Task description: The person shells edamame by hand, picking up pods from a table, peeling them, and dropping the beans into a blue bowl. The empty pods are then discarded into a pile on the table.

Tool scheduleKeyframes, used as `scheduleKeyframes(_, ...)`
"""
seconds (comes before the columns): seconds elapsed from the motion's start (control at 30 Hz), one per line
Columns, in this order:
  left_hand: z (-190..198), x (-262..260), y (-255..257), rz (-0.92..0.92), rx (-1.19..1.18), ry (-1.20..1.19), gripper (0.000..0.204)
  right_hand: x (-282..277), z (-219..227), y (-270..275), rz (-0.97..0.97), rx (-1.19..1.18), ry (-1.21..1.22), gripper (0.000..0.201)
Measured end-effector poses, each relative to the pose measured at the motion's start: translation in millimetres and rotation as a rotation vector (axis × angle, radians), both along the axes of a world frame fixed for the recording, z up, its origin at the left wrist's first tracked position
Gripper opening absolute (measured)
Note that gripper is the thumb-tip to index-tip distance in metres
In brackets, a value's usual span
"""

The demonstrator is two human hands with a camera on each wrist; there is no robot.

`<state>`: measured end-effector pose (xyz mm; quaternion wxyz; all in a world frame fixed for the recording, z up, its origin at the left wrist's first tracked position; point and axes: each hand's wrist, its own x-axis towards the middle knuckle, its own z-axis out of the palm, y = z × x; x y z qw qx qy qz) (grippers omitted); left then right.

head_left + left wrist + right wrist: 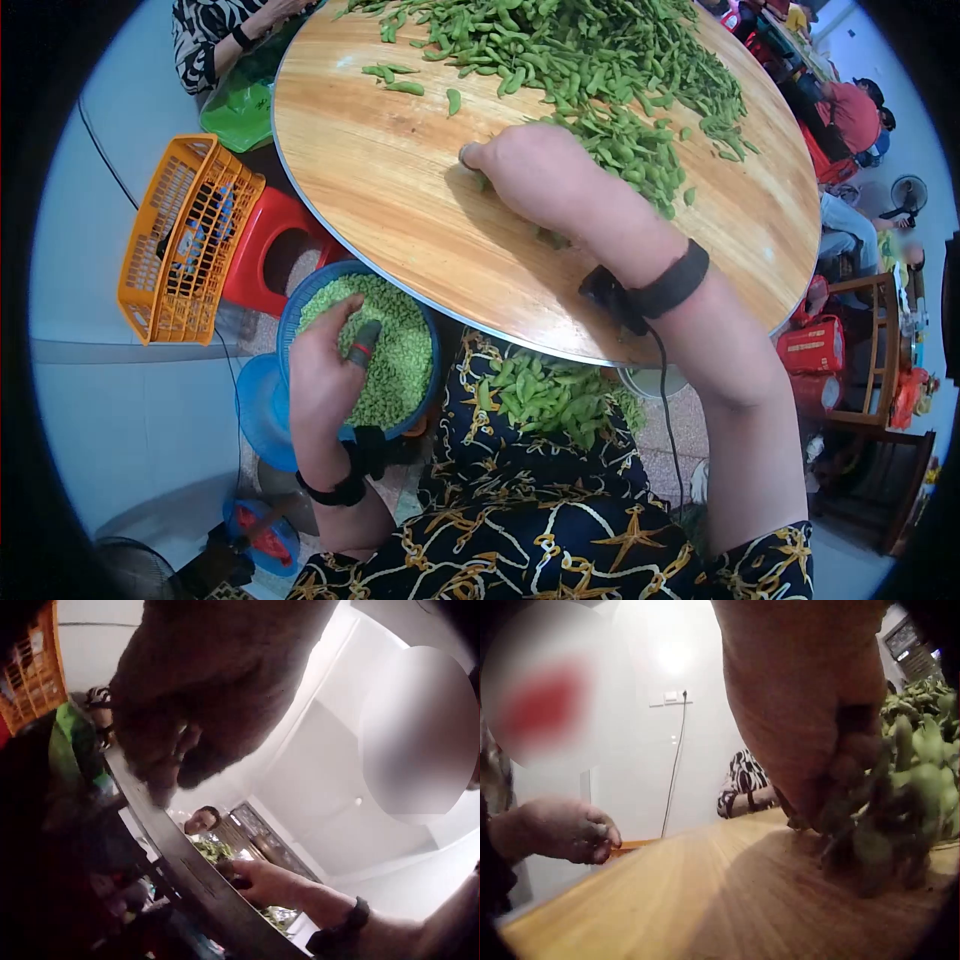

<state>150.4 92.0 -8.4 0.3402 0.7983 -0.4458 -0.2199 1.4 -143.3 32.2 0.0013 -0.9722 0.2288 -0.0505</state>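
**R hand on green pods [590, 50] at worktop [370, 190], L hand over beans [395, 375]**

Clock dirs = head view, from its middle. My R hand [540, 175] is at approx. 12, low on the round wooden worktop, fingers curled round a few pods; the right wrist view has them dark & bunched under the fingertips, more pods right beside. Exact no. in the grip: can't tell.

My L hand [325, 365] is at 8, above the blue basin [287, 325] of shelled green beans, fingers loosely bent, nothing seen in them. One digit has a dark cover w/ a red band [362, 350].

Main pod heap runs 12 to 1 on the worktop; a few loose pods at 11. Another pile [560, 400] is at 5, on the dark patterned clothing [480, 540], near the worktop edge.

Also: orange basket [160, 250] at 9–10, red stool [255, 250] just beside it; green bag [240, 115] at 10, near a person's patterned sleeve [195, 45].
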Motion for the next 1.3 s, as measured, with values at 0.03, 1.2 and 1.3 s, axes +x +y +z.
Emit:
scheduleKeyframes(0.03, 6, -3, -3, -0.068, -0.109, -0.175, 0.022, -2, 2, -1, 0.02, -0.008, 0.023, 0.016)
scheduleKeyframes(1.2, 0, -175, -97, -0.205, -0.405, 0.971, 0.008, -187, -16, 86, -0.208, 1.739, -0.842, 0.023)
scheduleKeyframes(1.3, 0, -182, -98, -0.171, -0.437, 0.836, 0.009, -190, -18, 83, -0.205, 1.89, -0.88, 0.023)
